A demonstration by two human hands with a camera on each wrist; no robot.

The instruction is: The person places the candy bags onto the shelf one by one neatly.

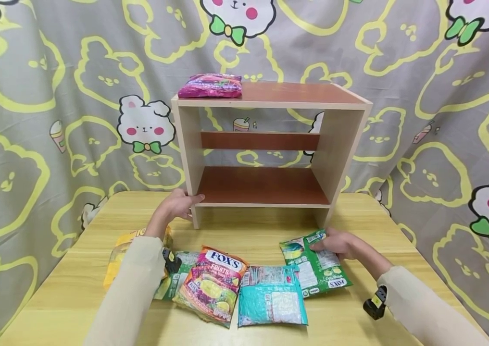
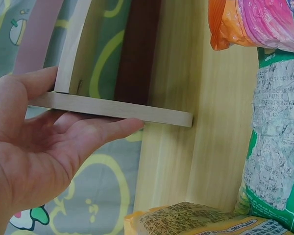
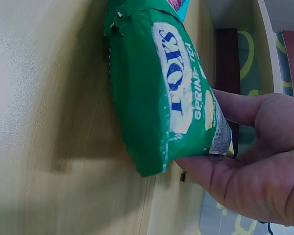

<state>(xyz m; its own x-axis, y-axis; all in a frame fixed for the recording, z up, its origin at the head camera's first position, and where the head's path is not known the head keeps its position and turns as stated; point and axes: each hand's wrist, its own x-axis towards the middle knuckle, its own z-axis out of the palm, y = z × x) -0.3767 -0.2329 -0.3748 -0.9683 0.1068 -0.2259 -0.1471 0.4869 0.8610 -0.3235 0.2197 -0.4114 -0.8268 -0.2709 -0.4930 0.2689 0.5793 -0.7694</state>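
Observation:
My left hand (image 1: 179,204) grips the left side panel of a small wooden shelf (image 1: 263,187), near the lower board's front corner. In the left wrist view, the thumb lies on one face of the panel (image 2: 112,106) and the fingers along the other. By the shelf's right foot, my right hand (image 1: 339,242) holds a green Fox's candy bag (image 1: 319,269) by its far end. The right wrist view shows thumb and fingers on either side of that bag (image 3: 152,93), which is tilted above the table. A purple-pink bag (image 1: 210,86) lies on the shelf's top left.
On the table (image 1: 348,322), an orange Fox's Fruits bag (image 1: 213,288) partly covers another green bag (image 1: 183,264). A teal bag (image 1: 272,298) lies beside it. The left forearm partly hides a yellow bag (image 1: 119,252). A patterned curtain (image 1: 80,158) hangs behind.

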